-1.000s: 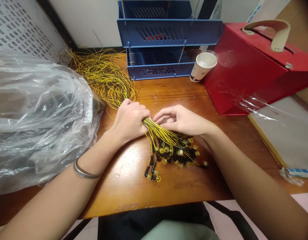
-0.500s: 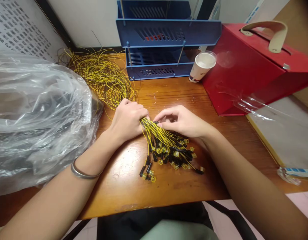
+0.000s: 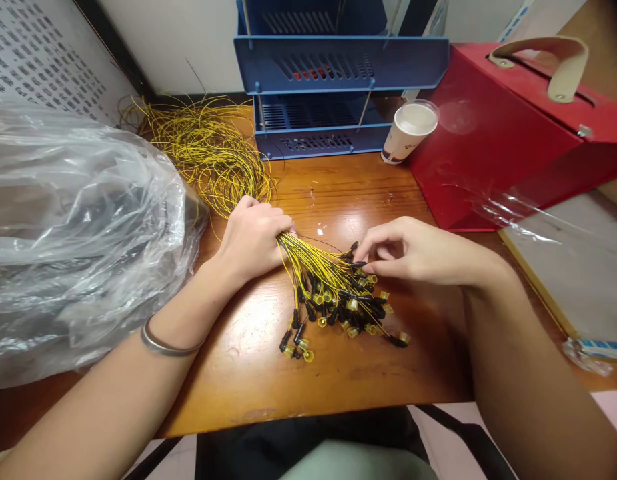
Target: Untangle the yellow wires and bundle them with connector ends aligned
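Note:
My left hand (image 3: 255, 240) is wrapped round a bundle of yellow and black wires (image 3: 313, 257) above the wooden table. From the fist the wires fan out to the right, ending in black connectors (image 3: 358, 313) with clear yellowish caps. Thumb and fingers of my right hand (image 3: 388, 252) pinch a black connector at the upper right edge of the bundle. Behind my left hand, the long loose part of the wires (image 3: 208, 153) lies in a tangled heap.
A large clear plastic bag (image 3: 88, 247) fills the left side. At the back stand a blue tray rack (image 3: 338, 63) and a paper cup (image 3: 408, 133). The red box (image 3: 498, 133) with a beige handle is at the right, and the table (image 3: 228, 393) ends near my lap.
My right hand has moved right, away from my left fist, along the wires to the connector ends. My left hand keeps its hold on the bundle in nearly the same place.

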`<state>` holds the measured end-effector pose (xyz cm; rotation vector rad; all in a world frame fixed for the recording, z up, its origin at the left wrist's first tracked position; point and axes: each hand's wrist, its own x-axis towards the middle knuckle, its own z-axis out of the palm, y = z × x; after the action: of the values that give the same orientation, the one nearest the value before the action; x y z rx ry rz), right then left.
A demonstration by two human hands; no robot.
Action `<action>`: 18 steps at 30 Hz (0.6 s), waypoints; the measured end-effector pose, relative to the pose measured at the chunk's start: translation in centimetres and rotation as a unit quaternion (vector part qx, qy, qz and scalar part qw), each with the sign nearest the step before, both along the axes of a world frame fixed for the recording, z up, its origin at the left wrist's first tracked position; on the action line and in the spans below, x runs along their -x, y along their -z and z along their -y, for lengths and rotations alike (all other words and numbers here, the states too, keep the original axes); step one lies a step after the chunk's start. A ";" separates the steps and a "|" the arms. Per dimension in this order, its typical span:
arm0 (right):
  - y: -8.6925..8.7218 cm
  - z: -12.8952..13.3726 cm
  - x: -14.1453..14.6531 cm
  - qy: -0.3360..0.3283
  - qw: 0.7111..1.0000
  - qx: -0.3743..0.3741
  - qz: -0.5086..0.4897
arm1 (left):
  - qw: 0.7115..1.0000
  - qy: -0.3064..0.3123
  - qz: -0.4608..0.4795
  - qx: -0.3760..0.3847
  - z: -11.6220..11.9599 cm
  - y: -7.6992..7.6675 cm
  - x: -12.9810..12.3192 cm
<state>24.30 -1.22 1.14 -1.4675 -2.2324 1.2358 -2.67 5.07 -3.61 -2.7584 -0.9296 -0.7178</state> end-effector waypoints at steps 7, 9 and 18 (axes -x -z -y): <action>0.3 0.3 0.2 0.078 0.991 -0.097 -0.039 | 0.999 -0.005 -0.005 0.033 0.2 -0.2 0.0; 0.7 0.1 0.6 0.117 0.978 -0.165 -0.045 | 0.999 -0.005 -0.006 0.038 0.2 -0.3 0.0; 1.8 -0.4 1.3 0.019 0.979 -0.201 0.034 | 0.999 0.000 -0.004 0.037 0.1 -0.1 0.0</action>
<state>22.99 -0.78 -0.71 -1.3978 -2.3104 0.6753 -2.67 4.94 -3.46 -2.8226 -0.9737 -0.6847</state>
